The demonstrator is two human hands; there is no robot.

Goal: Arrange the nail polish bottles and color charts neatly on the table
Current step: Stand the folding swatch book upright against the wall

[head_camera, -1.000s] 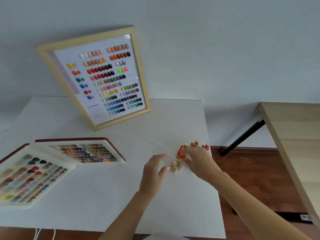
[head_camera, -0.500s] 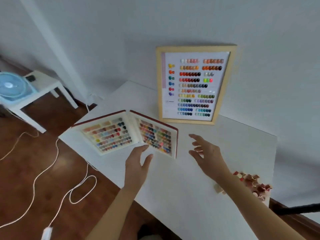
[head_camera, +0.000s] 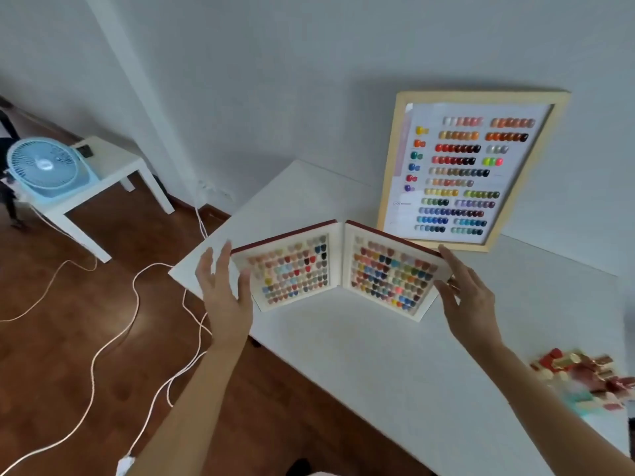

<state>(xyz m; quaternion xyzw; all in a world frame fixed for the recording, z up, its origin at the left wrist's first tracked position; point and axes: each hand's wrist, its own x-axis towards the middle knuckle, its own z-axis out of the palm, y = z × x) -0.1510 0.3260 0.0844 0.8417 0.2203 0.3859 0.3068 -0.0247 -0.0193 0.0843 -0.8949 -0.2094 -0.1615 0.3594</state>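
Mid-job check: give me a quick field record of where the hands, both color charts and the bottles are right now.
left hand: open, at the left edge of the folding color chart
right hand: open, at that chart's right edge
folding color chart: spread open, on the white table near its left corner
framed color chart: upright, leaning on the wall behind
nail polish bottles: loose, blurred cluster at the table's right, untouched
grip: contact unclear

Blue fan [head_camera: 43, 166] (on side table [head_camera: 113, 173])
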